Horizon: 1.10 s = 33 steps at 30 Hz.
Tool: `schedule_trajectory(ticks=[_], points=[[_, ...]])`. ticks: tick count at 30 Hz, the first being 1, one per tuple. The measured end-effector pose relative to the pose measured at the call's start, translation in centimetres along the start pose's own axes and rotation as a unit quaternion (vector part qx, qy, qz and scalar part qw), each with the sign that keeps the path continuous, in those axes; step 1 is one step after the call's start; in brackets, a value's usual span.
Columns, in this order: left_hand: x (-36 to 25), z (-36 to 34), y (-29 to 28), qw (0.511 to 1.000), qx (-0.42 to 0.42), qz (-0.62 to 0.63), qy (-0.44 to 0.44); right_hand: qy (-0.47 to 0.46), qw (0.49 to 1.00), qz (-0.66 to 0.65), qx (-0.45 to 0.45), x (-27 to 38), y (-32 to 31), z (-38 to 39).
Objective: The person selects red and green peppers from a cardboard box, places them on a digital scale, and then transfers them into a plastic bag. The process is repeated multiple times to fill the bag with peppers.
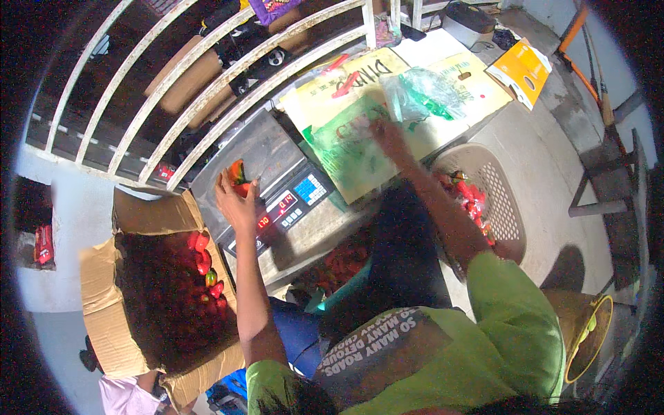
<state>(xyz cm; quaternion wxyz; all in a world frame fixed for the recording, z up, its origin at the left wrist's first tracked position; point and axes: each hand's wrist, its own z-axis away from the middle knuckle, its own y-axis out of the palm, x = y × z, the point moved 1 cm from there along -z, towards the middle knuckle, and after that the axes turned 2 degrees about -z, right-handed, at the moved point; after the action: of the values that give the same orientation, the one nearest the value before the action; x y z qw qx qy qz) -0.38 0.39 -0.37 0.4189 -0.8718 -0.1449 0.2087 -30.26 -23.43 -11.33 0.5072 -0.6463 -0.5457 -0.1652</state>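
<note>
My left hand grips red and orange peppers on a black digital weighing scale with a red display. My right hand is over a green plastic bag on a yellow printed board; motion blurs its fingers, and I cannot tell what, if anything, it holds. Clear and green plastic bags lie beside it. To the left of the scale, an open cardboard box holds several red peppers and a green one. A plastic basket with more red peppers stands right of my right arm.
A rusty white railing curves along the back. An orange printed piece and a dark-lidded container sit at back right. A yellow-rimmed bucket is by my right side. A person in pink is partly visible at lower left.
</note>
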Motion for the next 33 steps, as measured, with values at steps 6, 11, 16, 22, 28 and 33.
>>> schedule_trajectory(ticks=[6, 11, 16, 22, 28, 33], points=[[-3.3, 0.1, -1.2, 0.999, 0.01, 0.032, 0.015, 0.179, 0.968, 0.176, -0.005, -15.3, 3.3, -19.1], [-3.3, 5.3, -7.5, 0.994, 0.044, 0.086, -0.051, 0.141, 0.929, 0.341, 0.024, -18.5, 10.2, -21.8], [-2.7, 8.8, -10.7, 0.981, 0.053, 0.115, -0.149, 0.082, 0.912, 0.365, 0.167, -20.2, 12.6, -21.8], [-4.6, 8.8, -12.6, 0.967, 0.043, 0.199, -0.156, 0.041, 0.905, 0.398, 0.143, -20.2, 9.1, -24.1], [-4.3, 12.2, -13.7, 0.968, 0.056, 0.188, -0.154, 0.071, 0.935, 0.346, 0.023, -11.6, 6.9, -19.6], [-3.2, 13.3, -14.6, 0.977, 0.029, 0.172, -0.126, 0.103, 0.936, 0.337, 0.01, -7.7, 0.5, -19.6]])
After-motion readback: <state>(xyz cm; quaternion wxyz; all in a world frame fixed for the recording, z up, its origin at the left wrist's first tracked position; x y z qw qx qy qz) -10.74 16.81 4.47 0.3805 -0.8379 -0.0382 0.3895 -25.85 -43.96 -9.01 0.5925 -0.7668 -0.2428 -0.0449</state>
